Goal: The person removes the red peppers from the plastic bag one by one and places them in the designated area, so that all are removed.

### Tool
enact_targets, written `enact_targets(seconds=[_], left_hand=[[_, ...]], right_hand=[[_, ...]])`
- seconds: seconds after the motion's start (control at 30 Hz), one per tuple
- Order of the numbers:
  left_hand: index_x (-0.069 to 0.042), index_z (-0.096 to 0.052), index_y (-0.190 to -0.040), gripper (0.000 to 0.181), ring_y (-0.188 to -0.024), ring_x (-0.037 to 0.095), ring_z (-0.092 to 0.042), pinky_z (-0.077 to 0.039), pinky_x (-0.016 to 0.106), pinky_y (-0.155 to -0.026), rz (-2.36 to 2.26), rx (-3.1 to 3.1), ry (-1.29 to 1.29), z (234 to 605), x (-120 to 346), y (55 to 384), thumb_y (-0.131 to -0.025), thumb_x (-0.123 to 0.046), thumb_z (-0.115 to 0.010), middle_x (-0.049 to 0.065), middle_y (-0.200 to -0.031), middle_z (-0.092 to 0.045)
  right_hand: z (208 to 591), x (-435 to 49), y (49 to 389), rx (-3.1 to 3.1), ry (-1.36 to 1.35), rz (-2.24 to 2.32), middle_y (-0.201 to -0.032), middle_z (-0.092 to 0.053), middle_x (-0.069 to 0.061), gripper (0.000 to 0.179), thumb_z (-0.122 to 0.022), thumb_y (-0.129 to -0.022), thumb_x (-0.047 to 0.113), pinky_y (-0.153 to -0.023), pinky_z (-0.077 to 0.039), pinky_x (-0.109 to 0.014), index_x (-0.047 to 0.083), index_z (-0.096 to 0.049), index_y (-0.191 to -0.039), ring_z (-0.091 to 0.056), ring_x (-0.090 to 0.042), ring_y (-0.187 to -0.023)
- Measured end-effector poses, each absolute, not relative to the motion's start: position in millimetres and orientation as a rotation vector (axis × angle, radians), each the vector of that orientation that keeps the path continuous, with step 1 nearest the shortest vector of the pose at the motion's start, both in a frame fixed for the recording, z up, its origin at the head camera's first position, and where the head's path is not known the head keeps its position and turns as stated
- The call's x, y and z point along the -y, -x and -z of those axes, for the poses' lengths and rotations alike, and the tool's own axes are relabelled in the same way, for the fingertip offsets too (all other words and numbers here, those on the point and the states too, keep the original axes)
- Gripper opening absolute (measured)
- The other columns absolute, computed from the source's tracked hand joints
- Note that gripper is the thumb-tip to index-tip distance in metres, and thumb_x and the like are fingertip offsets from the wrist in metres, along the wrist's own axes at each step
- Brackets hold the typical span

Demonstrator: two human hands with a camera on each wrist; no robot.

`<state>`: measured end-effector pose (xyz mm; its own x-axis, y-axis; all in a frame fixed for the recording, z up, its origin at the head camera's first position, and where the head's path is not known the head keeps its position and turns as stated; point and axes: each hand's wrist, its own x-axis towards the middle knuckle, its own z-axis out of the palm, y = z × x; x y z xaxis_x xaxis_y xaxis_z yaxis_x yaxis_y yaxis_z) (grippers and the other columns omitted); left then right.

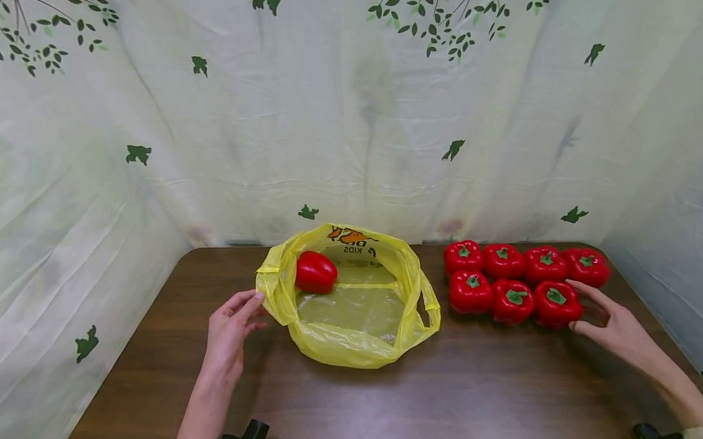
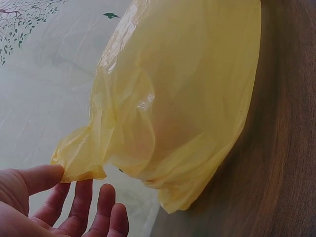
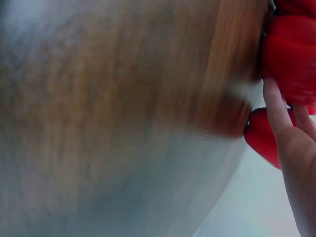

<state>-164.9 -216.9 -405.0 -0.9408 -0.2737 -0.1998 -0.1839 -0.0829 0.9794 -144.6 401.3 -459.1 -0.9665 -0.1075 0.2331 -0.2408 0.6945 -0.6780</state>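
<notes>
A yellow plastic bag (image 1: 347,348) lies with its mouth wide, facing up. Inside, against its left wall, rests one red bell pepper (image 1: 316,272). My left hand (image 1: 230,322) pinches the left rim of the bag between thumb and fingertips; the left wrist view shows the thumb (image 2: 42,178) on the gathered yellow film. At the right, my right hand (image 1: 615,325) grips the front-row right-end bell pepper (image 1: 558,305) from its right side, thumb low and fingers behind. That pepper (image 3: 294,57) appears in the right wrist view with the thumb against it.
Several more red bell peppers (image 1: 503,260) stand close together in two rows at the back right of the brown wooden table (image 1: 438,403). A pale curtain (image 1: 354,148) with printed leaves hangs behind and along both sides.
</notes>
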Motion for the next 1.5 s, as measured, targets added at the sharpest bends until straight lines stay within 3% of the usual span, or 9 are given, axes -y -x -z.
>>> enact_targets(seconds=[0.17,0.4,0.6,0.73,1.1,1.37,1.5], left_hand=[[-0.01,-0.068,-0.108,0.028,-0.09,0.017,-0.064,-0.053,0.032,-0.083,2.21,2.078,-0.52,405.3,217.5,164.2,-0.093,-0.034,-0.069,-0.001,-0.1,-0.067],[-0.009,-0.067,-0.111,0.031,-0.094,0.02,-0.063,-0.053,0.03,-0.083,2.206,2.088,-0.52,402.4,218.5,163.3,-0.093,-0.035,-0.068,-0.001,-0.102,-0.066],[-0.008,-0.067,-0.112,0.033,-0.093,0.02,-0.063,-0.053,0.03,-0.082,2.194,2.084,-0.511,399.7,219.1,163.5,-0.094,-0.035,-0.068,-0.001,-0.103,-0.066],[-0.009,-0.067,-0.11,0.031,-0.096,0.022,-0.062,-0.053,0.03,-0.083,2.206,2.074,-0.513,399.4,219.3,163.4,-0.093,-0.035,-0.068,0.0,-0.103,-0.065],[-0.009,-0.067,-0.111,0.032,-0.099,0.026,-0.061,-0.053,0.029,-0.082,2.21,2.06,-0.514,398.3,218.5,164.4,-0.093,-0.035,-0.069,0.001,-0.104,-0.065],[-0.009,-0.067,-0.111,0.03,-0.095,0.022,-0.062,-0.053,0.03,-0.082,2.223,2.049,-0.514,398.2,218.6,163.6,-0.093,-0.034,-0.069,0.0,-0.103,-0.065],[-0.01,-0.068,-0.108,0.027,-0.093,0.021,-0.062,-0.053,0.03,-0.081,2.233,2.037,-0.503,398.9,219.7,162.8,-0.093,-0.033,-0.069,-0.001,-0.1,-0.066]], right_hand=[[461.0,-400.1,143.6,2.703,-0.286,-1.163,-0.14,-0.046,-0.013,0.073,-0.075,-0.086,0.008,-0.08,-0.039,-0.003,0.0,-0.035,-0.148,-0.035,0.024,-0.106],[449.2,-392.4,133.1,2.627,-0.213,-1.273,-0.133,-0.046,0.01,0.075,-0.075,-0.087,0.006,-0.074,-0.047,-0.008,0.006,-0.034,-0.15,-0.044,0.016,-0.107],[428.9,-377.9,126.8,2.566,-0.084,-1.139,-0.133,-0.05,-0.006,0.072,-0.076,-0.088,0.014,-0.075,-0.042,-0.003,0.012,-0.039,-0.149,-0.046,0.013,-0.103],[415.6,-361.9,124.8,2.515,-0.06,-1.115,-0.13,-0.052,0.001,0.07,-0.078,-0.086,0.013,-0.074,-0.043,-0.003,0.015,-0.044,-0.146,-0.05,0.012,-0.102],[387.8,-311.3,130.9,2.559,-0.308,-1.167,-0.128,-0.055,0.004,0.062,-0.078,-0.086,0.013,-0.075,-0.05,-0.011,0.02,-0.05,-0.141,-0.058,0.002,-0.104],[370.5,-270.7,141.3,2.611,-0.48,-1.053,-0.127,-0.059,0.002,0.061,-0.082,-0.083,0.017,-0.081,-0.046,-0.01,0.024,-0.054,-0.137,-0.063,-0.015,-0.101],[365.2,-250.4,147.5,2.623,-0.604,-1.016,-0.13,-0.058,0.002,0.06,-0.081,-0.083,0.021,-0.083,-0.052,-0.022,0.021,-0.053,-0.136,-0.063,-0.024,-0.103]])
